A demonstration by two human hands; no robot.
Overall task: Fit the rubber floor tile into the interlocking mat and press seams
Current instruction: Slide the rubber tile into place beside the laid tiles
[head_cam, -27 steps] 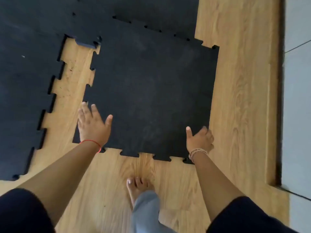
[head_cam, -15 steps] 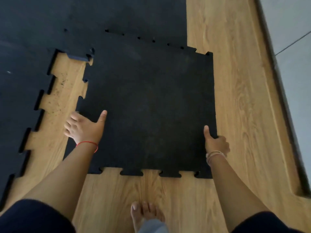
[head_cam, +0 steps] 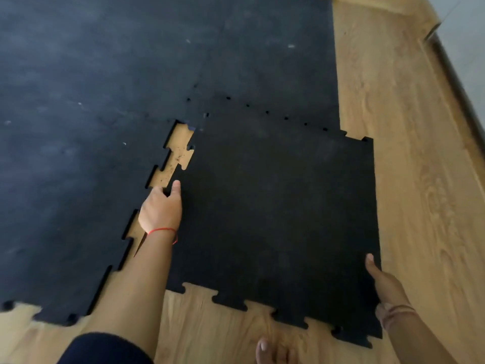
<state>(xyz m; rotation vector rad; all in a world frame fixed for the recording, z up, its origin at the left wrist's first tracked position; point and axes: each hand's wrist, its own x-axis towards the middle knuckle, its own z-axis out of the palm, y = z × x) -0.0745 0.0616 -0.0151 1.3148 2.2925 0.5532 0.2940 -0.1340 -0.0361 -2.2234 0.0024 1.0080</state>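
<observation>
Our left hand (head_cam: 161, 210) pinched the tile (head_cam: 278, 206) at its left edge; our right hand (head_cam: 384, 283) gripped its right edge.

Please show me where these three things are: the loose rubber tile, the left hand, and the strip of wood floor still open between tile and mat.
Loose rubber tile (head_cam: 278, 214): head view, middle of its top face.
Left hand (head_cam: 161, 210): head view, back of the hand.
Open strip of wood floor (head_cam: 178, 151): head view, bare wood in the upper gap.

Home gym (rubber mat (head_cam: 131, 88), wood floor (head_cam: 409, 179))
</observation>
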